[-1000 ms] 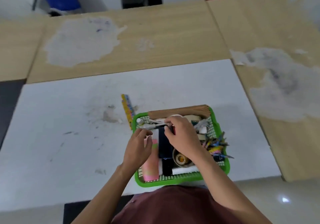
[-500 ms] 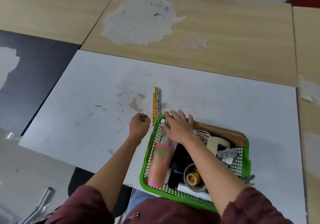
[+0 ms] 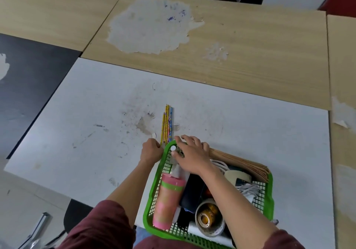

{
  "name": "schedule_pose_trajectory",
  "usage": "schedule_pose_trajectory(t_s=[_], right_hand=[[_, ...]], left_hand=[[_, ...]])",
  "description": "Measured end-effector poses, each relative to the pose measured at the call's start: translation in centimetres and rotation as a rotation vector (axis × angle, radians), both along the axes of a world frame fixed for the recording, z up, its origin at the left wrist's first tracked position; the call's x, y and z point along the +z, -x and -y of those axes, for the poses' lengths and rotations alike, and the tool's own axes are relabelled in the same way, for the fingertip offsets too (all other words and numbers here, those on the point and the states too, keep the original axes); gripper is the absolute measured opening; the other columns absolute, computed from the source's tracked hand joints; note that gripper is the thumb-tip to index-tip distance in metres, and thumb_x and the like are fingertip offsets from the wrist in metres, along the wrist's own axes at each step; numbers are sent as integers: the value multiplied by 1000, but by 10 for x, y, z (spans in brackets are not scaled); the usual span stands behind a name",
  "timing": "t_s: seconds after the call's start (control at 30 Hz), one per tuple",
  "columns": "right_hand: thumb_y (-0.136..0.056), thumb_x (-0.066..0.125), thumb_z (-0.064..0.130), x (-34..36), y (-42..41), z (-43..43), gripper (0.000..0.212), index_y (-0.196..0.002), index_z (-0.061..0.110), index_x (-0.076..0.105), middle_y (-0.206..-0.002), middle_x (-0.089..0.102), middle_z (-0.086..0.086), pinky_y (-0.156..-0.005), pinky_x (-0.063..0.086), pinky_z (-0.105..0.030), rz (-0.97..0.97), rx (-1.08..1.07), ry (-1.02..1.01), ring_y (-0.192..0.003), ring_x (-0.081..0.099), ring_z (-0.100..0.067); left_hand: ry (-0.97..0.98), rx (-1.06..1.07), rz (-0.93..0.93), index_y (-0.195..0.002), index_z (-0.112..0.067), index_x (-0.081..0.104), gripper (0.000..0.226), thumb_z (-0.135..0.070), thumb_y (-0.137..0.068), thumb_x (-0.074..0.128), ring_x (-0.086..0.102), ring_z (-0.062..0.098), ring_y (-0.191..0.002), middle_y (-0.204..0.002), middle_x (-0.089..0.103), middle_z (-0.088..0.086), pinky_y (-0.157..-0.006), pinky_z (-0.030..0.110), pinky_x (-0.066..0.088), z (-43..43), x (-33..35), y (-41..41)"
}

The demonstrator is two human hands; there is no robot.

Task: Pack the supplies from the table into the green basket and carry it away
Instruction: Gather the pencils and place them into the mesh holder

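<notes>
The green basket [image 3: 154, 196] sits at the near edge of the white table [image 3: 86, 125]. It holds a pink and green tumbler [image 3: 167, 200], a dark case [image 3: 192, 189], tape rolls [image 3: 208, 218], white cables [image 3: 248, 189] and brown envelopes [image 3: 240, 160]. A bundle of coloured pencils [image 3: 167, 123] lies on the table just beyond the basket's far left corner. My left hand [image 3: 151, 150] has its fingers curled at the pencils' near ends. My right hand [image 3: 192, 154] rests with spread fingers over the basket's far left corner.
Worn wooden tables [image 3: 231, 56] adjoin the white one at the back and right. A dark surface [image 3: 28, 71] lies to the left. A black chair seat [image 3: 77, 216] and a metal leg [image 3: 36, 231] are near my left elbow.
The view has turned left. My right hand left the inside of the basket for its far corner with fingers spread. My left hand moved out of the basket to the pencils' near ends.
</notes>
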State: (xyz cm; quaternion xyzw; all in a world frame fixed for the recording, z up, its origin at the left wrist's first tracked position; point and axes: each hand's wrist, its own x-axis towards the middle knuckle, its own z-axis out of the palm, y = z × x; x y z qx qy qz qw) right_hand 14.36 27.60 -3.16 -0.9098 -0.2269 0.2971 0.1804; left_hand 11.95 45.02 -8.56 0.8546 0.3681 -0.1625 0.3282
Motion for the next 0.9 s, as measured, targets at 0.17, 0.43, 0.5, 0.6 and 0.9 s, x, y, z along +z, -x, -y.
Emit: schedule_pose_trajectory(t_s=[0.17, 0.43, 0.5, 0.6, 0.9], right_hand=[[-101, 39, 51, 10, 1, 2, 55, -153, 35, 30, -160, 28, 12, -113, 14, -46, -34, -63, -90, -147, 19, -16], [-99, 57, 44, 55, 28, 36, 36, -130, 25, 61, -130, 63, 12, -104, 48, -32, -213, -519, -679, -122, 59, -7], [-100, 58, 39, 67, 39, 56, 19, -110, 26, 68, -108, 71, 13, -90, 53, -23, -176, -607, -758, -103, 65, -1], [-101, 56, 39, 84, 57, 91, 22, -97, 23, 69, -86, 71, 5, -72, 51, -20, -76, -706, -801, -81, 65, -3], [-98, 56, 42, 93, 128, 193, 22, -91, 23, 63, -80, 67, 5, -73, 52, -39, 260, -954, -707, -79, 65, -15]], left_hand=[[110, 107, 193, -100, -9, 61, 9, -12, -94, 57, 60, 25, -83, -88, 63, 4, -69, 32, 49, 1, 32, 22], [325, -345, 462, -105, -19, 65, 11, -14, -98, 57, 58, 3, -74, -84, 65, -8, -62, 13, 44, 43, 100, 72], [354, -486, 466, -104, -19, 64, 11, -13, -98, 56, 57, 5, -77, -83, 62, -8, -65, 12, 43, 60, 107, 81], [387, -621, 467, -100, -23, 62, 11, -15, -98, 56, 57, 12, -81, -86, 60, -5, -67, 21, 45, 84, 113, 89], [409, -851, 403, -110, -23, 64, 18, -27, -93, 65, 62, 2, -93, -97, 66, -12, -80, 19, 50, 139, 92, 114]])
